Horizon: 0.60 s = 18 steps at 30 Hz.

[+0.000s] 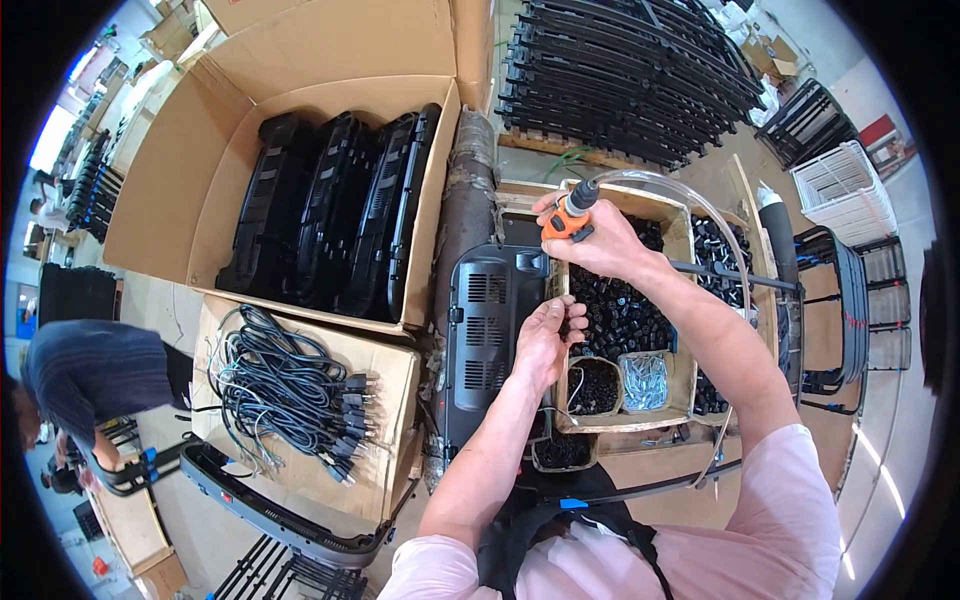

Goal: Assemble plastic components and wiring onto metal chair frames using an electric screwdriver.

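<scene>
My right hand (608,242) is wrapped round an orange and black air screwdriver (566,222), with a clear hose (715,212) curving away to the right. The tool is over the far right end of a long black plastic housing (485,350) with vent slots. My left hand (544,340) is between the housing's right side and a parts box, its fingers curled together; what they hold, if anything, is too small to name. Small black plastic parts (610,312) fill the box beside it. Nearer me in the box are a tub of dark screws (594,388) and a tray of silvery screws (645,382).
A cardboard box (432,220) holds black housings (375,215) at the left. Below it, bundled black power cables (280,375) lie on another carton (385,490). Black frames (620,80) are stacked at the back. Another person (95,370) bends over at the far left.
</scene>
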{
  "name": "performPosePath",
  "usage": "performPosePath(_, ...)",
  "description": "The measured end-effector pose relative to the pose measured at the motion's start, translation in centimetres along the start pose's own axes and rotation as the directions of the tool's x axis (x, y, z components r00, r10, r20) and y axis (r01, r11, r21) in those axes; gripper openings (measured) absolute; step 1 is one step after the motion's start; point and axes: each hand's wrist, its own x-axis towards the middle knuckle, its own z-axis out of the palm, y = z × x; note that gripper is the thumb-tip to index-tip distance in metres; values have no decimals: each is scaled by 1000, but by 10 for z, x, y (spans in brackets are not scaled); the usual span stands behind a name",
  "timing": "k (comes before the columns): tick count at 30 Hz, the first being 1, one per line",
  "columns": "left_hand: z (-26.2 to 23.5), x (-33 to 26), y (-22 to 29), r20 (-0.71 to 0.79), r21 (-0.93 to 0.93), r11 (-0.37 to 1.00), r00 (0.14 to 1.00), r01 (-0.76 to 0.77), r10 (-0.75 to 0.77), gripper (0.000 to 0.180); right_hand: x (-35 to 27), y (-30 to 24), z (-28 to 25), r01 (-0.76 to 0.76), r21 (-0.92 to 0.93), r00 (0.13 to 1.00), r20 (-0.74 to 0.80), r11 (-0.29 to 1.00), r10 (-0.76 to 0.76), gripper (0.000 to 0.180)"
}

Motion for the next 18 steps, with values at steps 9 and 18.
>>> performPosePath(9,-10,13,7,9,-35,998,999,-53,53,26,-30,-27,-25,26,426,995,-101,904,19,54)
performPosePath(18,17,16,23,-108,-239,970,994,-41,15,25,-75,-22,-32,28,506,984,-166,862,65,54)
